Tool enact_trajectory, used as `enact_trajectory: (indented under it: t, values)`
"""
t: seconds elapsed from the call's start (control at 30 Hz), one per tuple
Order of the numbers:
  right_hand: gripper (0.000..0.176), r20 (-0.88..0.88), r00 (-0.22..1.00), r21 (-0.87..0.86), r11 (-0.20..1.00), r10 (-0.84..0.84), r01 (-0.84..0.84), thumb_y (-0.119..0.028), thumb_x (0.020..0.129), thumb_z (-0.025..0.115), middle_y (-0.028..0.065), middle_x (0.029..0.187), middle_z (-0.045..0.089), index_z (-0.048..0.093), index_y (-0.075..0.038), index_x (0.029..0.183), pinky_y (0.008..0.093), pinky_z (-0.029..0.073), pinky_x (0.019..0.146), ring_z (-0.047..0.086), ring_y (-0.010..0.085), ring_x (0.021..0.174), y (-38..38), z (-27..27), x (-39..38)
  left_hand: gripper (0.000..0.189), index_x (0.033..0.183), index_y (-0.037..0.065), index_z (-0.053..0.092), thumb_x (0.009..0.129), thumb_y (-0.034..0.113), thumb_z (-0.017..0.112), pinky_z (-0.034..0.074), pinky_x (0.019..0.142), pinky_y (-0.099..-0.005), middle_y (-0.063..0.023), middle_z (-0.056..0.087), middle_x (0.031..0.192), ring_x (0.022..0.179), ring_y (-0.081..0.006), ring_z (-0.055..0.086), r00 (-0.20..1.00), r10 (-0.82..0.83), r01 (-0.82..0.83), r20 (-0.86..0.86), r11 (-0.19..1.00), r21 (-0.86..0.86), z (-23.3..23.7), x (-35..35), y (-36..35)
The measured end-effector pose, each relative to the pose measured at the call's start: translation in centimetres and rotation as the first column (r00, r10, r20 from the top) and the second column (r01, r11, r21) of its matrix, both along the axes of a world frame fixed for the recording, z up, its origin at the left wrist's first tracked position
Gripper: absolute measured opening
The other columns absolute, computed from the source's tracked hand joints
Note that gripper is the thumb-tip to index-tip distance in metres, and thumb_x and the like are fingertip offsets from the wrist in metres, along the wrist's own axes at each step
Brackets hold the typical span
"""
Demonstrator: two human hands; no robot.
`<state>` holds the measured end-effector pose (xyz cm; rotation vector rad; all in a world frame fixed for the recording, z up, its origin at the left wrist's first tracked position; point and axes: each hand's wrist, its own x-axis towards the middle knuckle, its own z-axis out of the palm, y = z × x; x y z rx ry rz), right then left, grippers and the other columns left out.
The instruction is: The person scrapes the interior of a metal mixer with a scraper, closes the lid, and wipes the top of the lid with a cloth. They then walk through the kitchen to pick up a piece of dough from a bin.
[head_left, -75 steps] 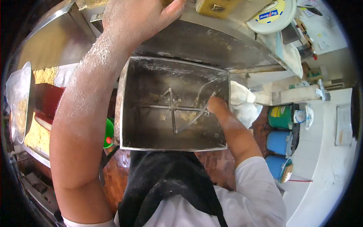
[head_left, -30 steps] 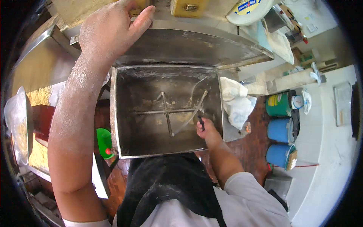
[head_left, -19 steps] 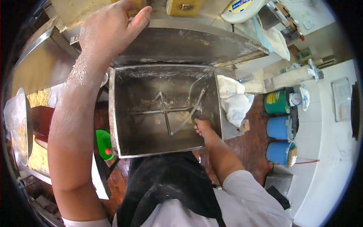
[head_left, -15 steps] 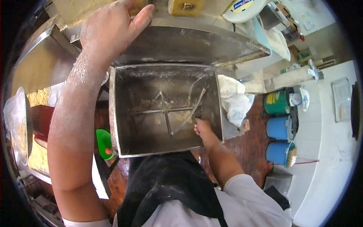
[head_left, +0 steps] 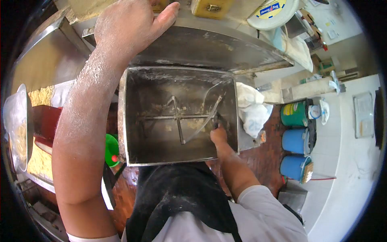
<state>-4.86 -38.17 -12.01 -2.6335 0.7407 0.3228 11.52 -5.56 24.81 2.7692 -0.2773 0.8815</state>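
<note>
A deep metal mixer bin [head_left: 169, 155] stands before me, its inner walls smeared with dough residue. Across its inside runs a mixing shaft [head_left: 157, 117] with bent metal arms. My right hand [head_left: 219, 135] reaches in at the right side, fingers closed beside the shaft's end. Something dark shows just above that fist; I cannot make out what it is. My left hand [head_left: 127, 26], dusted with flour, is raised over the bin's tilted-up metal lid [head_left: 193, 46]. Its thumb stretches out; the other fingers are mostly cut off by the top edge.
Yellow noodles [head_left: 40, 165] lie on a table at left, beside a red box-shaped thing [head_left: 44, 125] and a clear plastic-covered bowl [head_left: 18, 129]. A green basin [head_left: 111, 149] sits below. White bags [head_left: 254, 111] are right of the bin; blue buckets [head_left: 294, 167] line the wall.
My right hand has moved slightly up toward the shaft's end inside the bin. The whole view has shifted a little; my left hand stays raised by the lid.
</note>
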Motion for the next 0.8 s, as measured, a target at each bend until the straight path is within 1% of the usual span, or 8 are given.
enact_trajectory:
  t: [0.23, 0.3, 0.4, 0.43, 0.47, 0.5, 0.6, 0.8]
  values:
    - [0.032, 0.089, 0.995, -0.004, 0.999, 0.044, -0.043, -0.013, 0.072, 0.056, 0.0235, 0.087, 0.063, 0.054, -0.005, 0.103, 0.0478, 0.048, 0.073, 0.059, 0.0445, 0.082, -1.3, -2.4, -0.2, 0.046, 0.1, 0.015, 0.066, 0.085, 0.055, 0.049, 0.05, 0.067, -0.0399, -0.0087, 0.067, 0.076, 0.077, -0.0283, 0.065, 0.998, 0.049, -0.048, -0.049, 0.999, 0.014, 0.4, -0.3, -0.2]
    - [0.032, 0.035, 0.98, 0.298, 0.938, -0.195, 0.176, -0.015, 0.075, 0.056, 0.0225, 0.087, 0.063, 0.055, -0.006, 0.106, 0.0463, 0.049, 0.073, 0.059, 0.0434, 0.082, -0.7, 1.0, -0.1, 0.046, 0.101, 0.015, 0.065, 0.085, 0.055, 0.049, 0.05, 0.067, -0.0399, -0.0087, 0.068, 0.076, 0.077, -0.0282, 0.066, 0.999, 0.035, -0.035, -0.025, 0.999, 0.022, 0.3, -0.1, -0.2]
    - [0.032, -0.173, 0.869, 0.649, 0.61, -0.464, 0.455, -0.019, 0.08, 0.056, 0.0211, 0.086, 0.064, 0.057, -0.007, 0.109, 0.0442, 0.049, 0.073, 0.06, 0.0418, 0.081, 0.4, 5.6, 0.0, 0.047, 0.1, 0.014, 0.065, 0.085, 0.056, 0.048, 0.05, 0.067, -0.0403, -0.009, 0.068, 0.076, 0.077, -0.0284, 0.066, 0.999, 0.027, -0.027, -0.024, 1.0, 0.001, -0.1, -0.1, 0.1]
    - [0.032, -0.175, 0.868, 0.647, 0.61, -0.465, 0.458, -0.019, 0.08, 0.056, 0.0211, 0.086, 0.064, 0.057, -0.007, 0.109, 0.0442, 0.049, 0.073, 0.06, 0.0418, 0.081, -0.4, 4.7, -0.1, 0.048, 0.1, 0.013, 0.065, 0.085, 0.056, 0.048, 0.05, 0.067, -0.0404, -0.0091, 0.068, 0.076, 0.077, -0.0285, 0.065, 1.0, 0.013, -0.013, -0.002, 1.0, -0.012, -0.3, 0.0, 0.1]
    - [0.035, -0.021, 0.973, 0.414, 0.884, -0.23, 0.218, -0.019, 0.08, 0.054, 0.0234, 0.094, 0.063, 0.056, -0.004, 0.112, 0.0449, 0.048, 0.077, 0.06, 0.0409, 0.087, -1.4, 3.4, -0.2, 0.048, 0.099, 0.013, 0.065, 0.085, 0.056, 0.048, 0.05, 0.067, -0.0404, -0.0092, 0.067, 0.076, 0.077, -0.0286, 0.065, 1.0, -0.006, 0.006, 0.022, 1.0, -0.023, -0.3, 0.1, 0.1]
    - [0.04, 0.051, 0.997, 0.108, 0.992, 0.062, -0.067, -0.02, 0.079, 0.052, 0.0257, 0.101, 0.061, 0.055, 0.0, 0.114, 0.0455, 0.047, 0.081, 0.06, 0.0401, 0.092, -1.6, 3.0, -0.1, 0.048, 0.099, 0.013, 0.065, 0.085, 0.056, 0.048, 0.05, 0.067, -0.0404, -0.0092, 0.067, 0.076, 0.077, -0.0286, 0.065, 1.0, -0.01, 0.011, 0.026, 1.0, -0.02, 0.0, 0.0, -0.1]
    - [0.043, -0.028, 0.999, -0.032, 0.999, 0.036, -0.037, -0.017, 0.078, 0.052, 0.0258, 0.103, 0.061, 0.051, -0.001, 0.118, 0.0453, 0.048, 0.082, 0.06, 0.0396, 0.094, -0.4, 3.1, -0.3, 0.048, 0.099, 0.012, 0.065, 0.085, 0.055, 0.048, 0.05, 0.067, -0.0405, -0.0094, 0.067, 0.075, 0.077, -0.0289, 0.065, 0.999, 0.026, -0.025, -0.048, 1.0, 0.012, 0.4, -0.3, -0.2]
    - [0.047, -0.169, 0.983, -0.045, 0.996, 0.075, -0.083, -0.019, 0.078, 0.05, 0.0221, 0.103, 0.061, 0.05, -0.006, 0.123, 0.0455, 0.047, 0.083, 0.058, 0.0383, 0.098, -0.5, 1.9, 0.4, 0.048, 0.1, 0.013, 0.065, 0.085, 0.055, 0.049, 0.05, 0.067, -0.041, -0.0092, 0.067, 0.077, 0.076, -0.0291, 0.065, 0.997, 0.025, -0.024, -0.073, 1.0, 0.01, 0.3, -0.2, -0.1]
